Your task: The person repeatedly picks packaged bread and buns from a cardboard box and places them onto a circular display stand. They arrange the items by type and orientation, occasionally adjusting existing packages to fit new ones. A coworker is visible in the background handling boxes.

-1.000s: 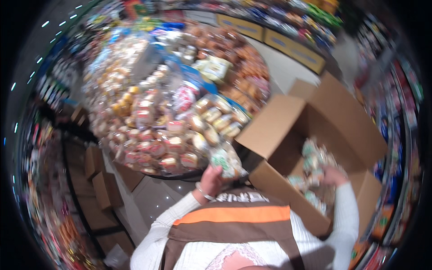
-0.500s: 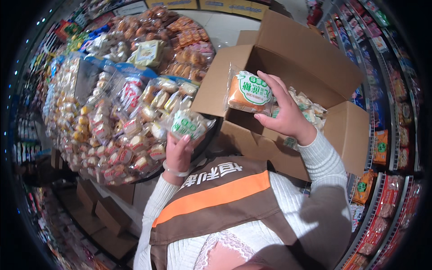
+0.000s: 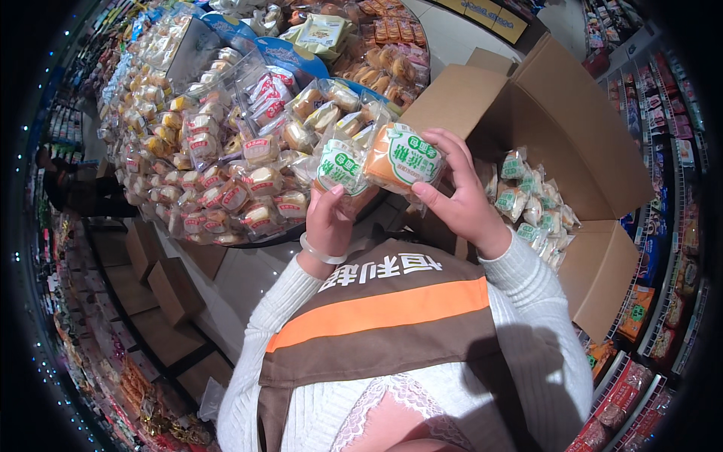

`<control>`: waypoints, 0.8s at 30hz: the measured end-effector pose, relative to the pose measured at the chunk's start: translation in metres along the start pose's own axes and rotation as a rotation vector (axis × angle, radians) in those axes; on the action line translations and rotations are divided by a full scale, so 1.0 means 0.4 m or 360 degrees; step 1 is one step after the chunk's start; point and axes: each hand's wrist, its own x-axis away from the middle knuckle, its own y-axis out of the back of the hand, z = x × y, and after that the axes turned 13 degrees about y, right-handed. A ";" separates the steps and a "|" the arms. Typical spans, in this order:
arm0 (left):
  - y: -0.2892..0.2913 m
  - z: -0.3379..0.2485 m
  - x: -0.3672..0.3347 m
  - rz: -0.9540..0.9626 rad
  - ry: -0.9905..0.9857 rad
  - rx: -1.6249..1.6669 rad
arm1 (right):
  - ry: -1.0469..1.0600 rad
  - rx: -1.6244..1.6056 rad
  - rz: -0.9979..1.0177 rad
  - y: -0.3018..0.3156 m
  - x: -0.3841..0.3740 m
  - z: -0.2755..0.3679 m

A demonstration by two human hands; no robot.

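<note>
My left hand (image 3: 330, 218) is closed on a packaged bread (image 3: 343, 172) in a clear wrapper with a green and white label. Right beside it, my right hand (image 3: 463, 192) grips a second packaged bread (image 3: 403, 160) of the same kind, golden-brown through the film, fingers on its right side. The two packs meet or overlap at their edges, in front of my apron. Several more green-labelled packs (image 3: 531, 200) lie inside the open cardboard box (image 3: 580, 135) to the right. The round display (image 3: 226, 173) heaped with wrapped breads and cakes is at my left.
Shelves (image 3: 655, 203) of packaged snacks line the right side. Flat brown cartons (image 3: 175, 290) stand low on the left. A blue divider (image 3: 290, 56) and a pale green pack (image 3: 324, 34) sit among the heaped goods. The box flaps (image 3: 459, 94) stick out towards the display.
My right hand has brought its bread away from above the box, down beside the left one. My left hand has shifted slightly right. The view has turned towards the left.
</note>
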 end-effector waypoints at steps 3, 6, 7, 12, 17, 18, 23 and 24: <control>0.005 0.002 -0.001 -0.0016 -0.0011 -0.0033 | -0.0226 -0.0405 -0.0178 -0.031 0.004 -0.020; 0.015 0.006 -0.004 0.0015 -0.0054 -0.0003 | -0.0173 -0.0475 -0.0209 -0.045 0.004 -0.049; 0.019 0.008 -0.006 -0.0014 -0.0054 -0.0004 | -0.0096 -0.0405 -0.0180 -0.050 0.002 -0.059; 0.053 0.022 -0.008 -0.0208 -0.0183 -0.0134 | -0.0163 -0.0743 -0.0283 -0.113 0.006 -0.072; 0.119 0.012 0.004 -0.0065 -0.0218 -0.0209 | -0.0261 -0.1041 -0.0262 -0.220 -0.003 -0.054; 0.137 -0.007 0.010 -0.0049 -0.0144 -0.0328 | -0.0268 -0.1014 -0.0175 -0.236 -0.011 -0.052; 0.198 -0.141 0.037 -0.0027 -0.0104 -0.0796 | -0.0378 -0.0318 0.0308 -0.297 -0.063 -0.043; 0.211 -0.179 0.045 -0.0021 -0.0074 -0.0996 | -0.0443 -0.0444 0.0382 -0.314 -0.074 -0.039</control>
